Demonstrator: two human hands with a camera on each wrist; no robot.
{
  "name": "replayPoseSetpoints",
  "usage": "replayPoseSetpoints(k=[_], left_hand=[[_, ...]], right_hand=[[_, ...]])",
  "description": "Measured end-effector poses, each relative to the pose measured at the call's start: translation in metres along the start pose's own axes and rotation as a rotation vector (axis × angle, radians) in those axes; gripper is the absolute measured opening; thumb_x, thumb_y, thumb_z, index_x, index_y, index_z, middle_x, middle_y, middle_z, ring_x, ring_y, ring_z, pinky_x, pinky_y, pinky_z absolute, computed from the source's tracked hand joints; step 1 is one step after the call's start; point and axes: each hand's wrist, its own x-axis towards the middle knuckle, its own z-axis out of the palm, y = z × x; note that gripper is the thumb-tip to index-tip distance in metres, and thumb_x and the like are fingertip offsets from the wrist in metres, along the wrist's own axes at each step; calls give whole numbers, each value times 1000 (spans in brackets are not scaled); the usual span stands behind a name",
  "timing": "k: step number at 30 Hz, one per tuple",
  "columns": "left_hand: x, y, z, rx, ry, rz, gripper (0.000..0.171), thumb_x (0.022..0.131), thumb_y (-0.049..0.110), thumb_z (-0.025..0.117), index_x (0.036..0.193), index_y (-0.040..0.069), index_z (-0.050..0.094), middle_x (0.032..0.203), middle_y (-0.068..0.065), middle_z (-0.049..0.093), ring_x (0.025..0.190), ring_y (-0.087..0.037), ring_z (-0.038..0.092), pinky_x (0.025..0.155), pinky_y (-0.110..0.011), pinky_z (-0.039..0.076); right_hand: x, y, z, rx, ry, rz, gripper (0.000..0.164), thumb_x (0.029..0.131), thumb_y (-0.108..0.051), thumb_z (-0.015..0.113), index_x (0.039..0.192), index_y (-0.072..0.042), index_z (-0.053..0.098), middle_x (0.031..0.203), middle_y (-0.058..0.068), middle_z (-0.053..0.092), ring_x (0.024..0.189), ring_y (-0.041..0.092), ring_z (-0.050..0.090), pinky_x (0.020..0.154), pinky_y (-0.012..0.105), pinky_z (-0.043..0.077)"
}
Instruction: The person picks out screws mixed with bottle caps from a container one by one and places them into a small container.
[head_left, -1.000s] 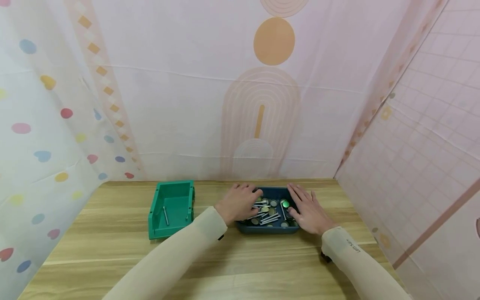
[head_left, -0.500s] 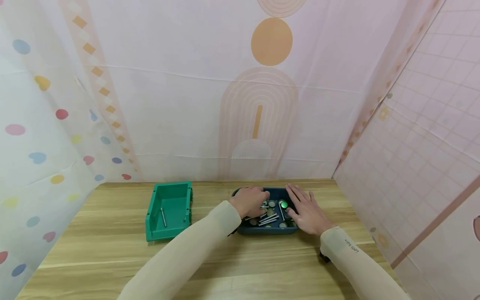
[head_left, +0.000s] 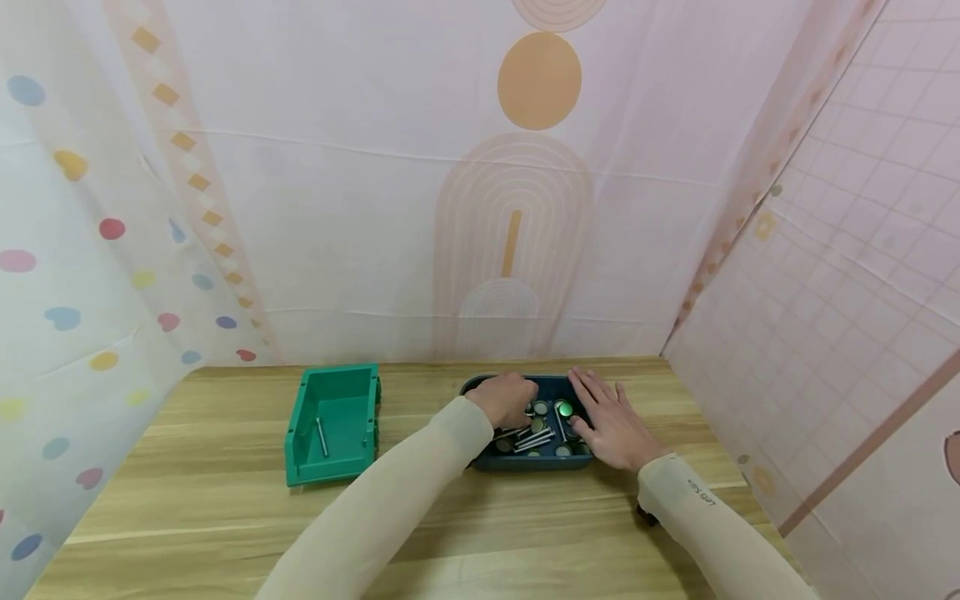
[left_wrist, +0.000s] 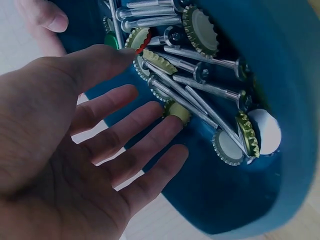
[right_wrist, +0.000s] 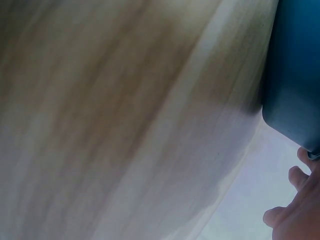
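A dark blue bin point(head_left: 534, 463) holds several metal bolts point(left_wrist: 205, 85) and crimped bottle caps point(left_wrist: 200, 31). Inside its left part is my left hand point(head_left: 506, 398), palm facing the wrist camera. Its fingers point(left_wrist: 145, 125) spread loosely beside the pile, and the thumb tip lies right by a red-edged cap point(left_wrist: 138, 40); nothing shows in its grasp. My right hand point(head_left: 617, 423) rests along the bin's right rim with straight fingers, its thumb reaching over the inside. A green cap point(head_left: 566, 410) lies near that thumb. Only some fingers of this hand show in the right wrist view.
To the left on the wooden table point(head_left: 187, 500) stands a green open-front bin point(head_left: 294, 442) with a single bolt point(head_left: 322, 437) in it. Patterned cloth point(head_left: 352, 208) hangs behind the table and along both sides.
My left hand has moved right and deeper into the blue bin, its wrist now over the left rim. The right hand stays on the rim. The head view has shifted slightly.
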Motion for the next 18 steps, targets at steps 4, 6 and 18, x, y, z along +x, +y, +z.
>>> replayPoseSetpoints(k=[4, 6, 18], left_hand=[[5, -2, 0, -21, -19, -14, 11, 109, 24, 85, 114, 14, 83, 104, -1, 81, 92, -15, 73, 84, -37, 64], [5, -3, -1, -42, -38, -36, 6, 110, 19, 81, 112, 14, 84, 106, -1, 82, 92, -15, 73, 85, -38, 64], [32, -20, 28, -116, -82, -92, 22, 110, 4, 77, 121, 20, 85, 120, 0, 81, 106, -15, 74, 94, -42, 65]], right_hand=[[0, -1, -1, -3, 2, -5, 78, 121, -35, 60, 186, -7, 26, 193, 19, 30, 180, 48, 27, 138, 86, 17], [0, -2, -1, -2, 4, -8, 78, 121, -34, 60, 185, -7, 26, 193, 19, 30, 179, 49, 27, 138, 86, 17], [1, -1, 0, 8, 15, -13, 78, 120, -33, 61, 185, -5, 28, 192, 20, 32, 179, 50, 28, 137, 88, 18]])
